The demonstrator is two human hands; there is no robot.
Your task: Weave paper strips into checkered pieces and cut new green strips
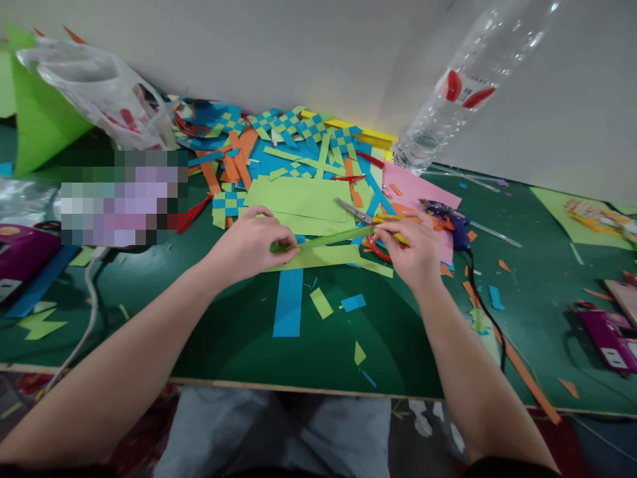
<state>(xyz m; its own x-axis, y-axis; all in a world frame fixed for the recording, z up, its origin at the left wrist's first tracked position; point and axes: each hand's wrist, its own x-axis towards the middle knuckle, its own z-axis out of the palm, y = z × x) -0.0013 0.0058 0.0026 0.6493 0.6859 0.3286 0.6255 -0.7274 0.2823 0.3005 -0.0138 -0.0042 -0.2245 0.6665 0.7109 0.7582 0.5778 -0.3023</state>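
A narrow green paper strip (333,237) is stretched between my two hands, a little above the table. My left hand (253,242) pinches its left end, which looks folded or curled at the fingers. The right end sits between the thumb and fingers of my right hand (411,247). Under the strip lie another light green strip (328,257) and a blue paper strip (287,302). Scissors (361,214) with open blades rest just left of my right hand, their handles partly hidden by it. Light green sheets (298,199) lie behind the strip.
Woven blue-and-green paper squares (313,126) and offcuts are heaped along the wall. A clear plastic bottle (462,86) stands at the back right, a plastic bag (114,93) at the back left. A glue gun (448,219) with a black cord lies beyond my right hand; a pixelated area covers the left.
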